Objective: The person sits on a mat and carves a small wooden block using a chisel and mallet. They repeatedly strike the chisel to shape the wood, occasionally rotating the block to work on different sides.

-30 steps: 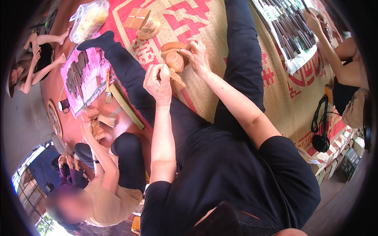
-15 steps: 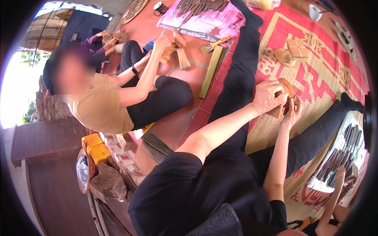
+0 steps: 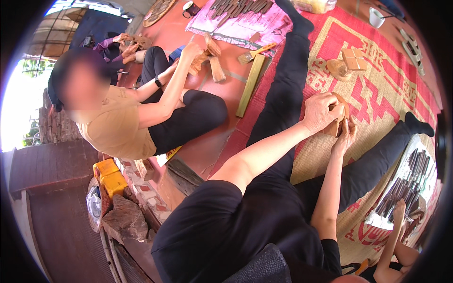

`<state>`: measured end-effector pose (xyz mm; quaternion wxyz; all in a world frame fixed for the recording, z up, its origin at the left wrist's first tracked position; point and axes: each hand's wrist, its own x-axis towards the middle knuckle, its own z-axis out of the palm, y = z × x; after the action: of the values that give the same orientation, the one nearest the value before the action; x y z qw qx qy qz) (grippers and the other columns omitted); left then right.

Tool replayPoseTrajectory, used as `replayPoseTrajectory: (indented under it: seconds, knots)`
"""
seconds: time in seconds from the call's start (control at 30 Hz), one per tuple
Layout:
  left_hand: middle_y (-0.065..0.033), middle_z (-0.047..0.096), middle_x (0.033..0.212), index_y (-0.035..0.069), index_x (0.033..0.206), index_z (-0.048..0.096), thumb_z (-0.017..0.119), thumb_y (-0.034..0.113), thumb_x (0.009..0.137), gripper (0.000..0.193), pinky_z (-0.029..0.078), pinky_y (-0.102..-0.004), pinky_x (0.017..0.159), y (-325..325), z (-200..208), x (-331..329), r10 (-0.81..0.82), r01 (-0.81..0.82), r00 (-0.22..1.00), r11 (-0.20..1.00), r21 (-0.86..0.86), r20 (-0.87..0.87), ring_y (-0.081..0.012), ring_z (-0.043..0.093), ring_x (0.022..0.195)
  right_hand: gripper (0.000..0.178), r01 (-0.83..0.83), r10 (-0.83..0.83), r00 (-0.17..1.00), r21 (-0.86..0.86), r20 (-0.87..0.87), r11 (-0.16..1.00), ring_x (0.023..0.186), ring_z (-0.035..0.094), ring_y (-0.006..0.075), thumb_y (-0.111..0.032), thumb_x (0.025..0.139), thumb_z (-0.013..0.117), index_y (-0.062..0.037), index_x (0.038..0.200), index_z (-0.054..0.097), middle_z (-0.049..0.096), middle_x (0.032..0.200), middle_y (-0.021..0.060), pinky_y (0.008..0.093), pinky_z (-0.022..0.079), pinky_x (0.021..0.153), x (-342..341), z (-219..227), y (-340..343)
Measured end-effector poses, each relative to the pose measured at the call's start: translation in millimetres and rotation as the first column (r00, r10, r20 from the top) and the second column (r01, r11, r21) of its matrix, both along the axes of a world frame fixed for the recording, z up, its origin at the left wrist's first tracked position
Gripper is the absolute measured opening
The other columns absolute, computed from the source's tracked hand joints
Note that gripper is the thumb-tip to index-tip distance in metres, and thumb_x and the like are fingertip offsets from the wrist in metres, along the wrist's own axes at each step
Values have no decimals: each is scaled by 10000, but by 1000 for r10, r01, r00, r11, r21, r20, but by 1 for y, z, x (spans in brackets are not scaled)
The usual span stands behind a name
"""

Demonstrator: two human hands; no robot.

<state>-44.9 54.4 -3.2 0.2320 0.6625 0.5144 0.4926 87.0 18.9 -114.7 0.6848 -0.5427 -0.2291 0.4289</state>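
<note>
Above the mat, between my outstretched legs, both my hands are closed around a small brown carved wooden piece (image 3: 343,100) with a rounded upper end. My left hand (image 3: 322,112) grips it from the left, fingers curled over its front. Against its lower right side press the fingertips of my right hand (image 3: 347,133). My fingers cover much of the piece; whether a small tool is also in the left fist is hidden. Farther off on the mat, a rounded wooden piece (image 3: 337,70) lies touching a squared wooden block (image 3: 354,60) with pale lines across it.
Carving tools lie on a pink cloth (image 3: 273,26) at the far side and on a white sheet (image 3: 377,219) at right, where another person's hand (image 3: 399,210) reaches. A seated co-worker (image 3: 118,118) handles wood at left. A brush (image 3: 255,53) and wooden bar (image 3: 250,87) lie between us.
The wooden piece has turned slightly in my hands, and the dark gap seen in it before is now covered. The other person's hand at lower right has shifted over the tools.
</note>
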Motion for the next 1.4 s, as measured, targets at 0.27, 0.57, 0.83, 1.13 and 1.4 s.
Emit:
replayPoseTrajectory:
  seconds: [0.27,0.57,0.83,1.13,1.4]
  knots:
    - [-108,603,683,21,701,607,663,244,815,256,473,-381,586,8,3,12,56,-50,996,995,-88,64,-273,613,619,273,-82,73,996,251,47,964,801,548,82,-327,908,678,-92,892,540,541,1269,64,194,410,568,-26,10,-8]
    - [-93,591,635,48,621,589,664,269,787,286,466,-393,554,9,0,21,43,-43,999,998,-39,3,-274,605,581,179,-6,9,985,17,-171,1000,770,567,88,-141,931,653,-91,802,540,609,1047,46,238,482,665,1,-7,12]
    - [-105,606,649,51,638,600,655,302,800,304,470,-415,579,16,6,23,54,-52,998,990,-134,17,-289,613,598,185,-35,51,993,151,-108,988,714,540,57,-258,934,652,-85,931,584,585,1242,54,188,376,492,-17,14,-4]
    - [-113,612,699,19,692,612,656,267,824,285,483,-386,614,8,7,20,7,-12,999,995,-103,-47,-275,634,659,108,-19,14,983,-29,-182,999,767,575,110,-135,917,666,-58,937,593,599,850,13,270,480,738,9,-1,12]
    - [-112,595,691,23,706,607,663,260,831,274,451,-393,586,7,12,14,3,-3,1000,989,-147,-1,-285,598,627,184,63,-58,983,20,-177,998,855,557,75,-154,929,655,-107,807,525,588,1192,22,207,420,595,-15,0,8]
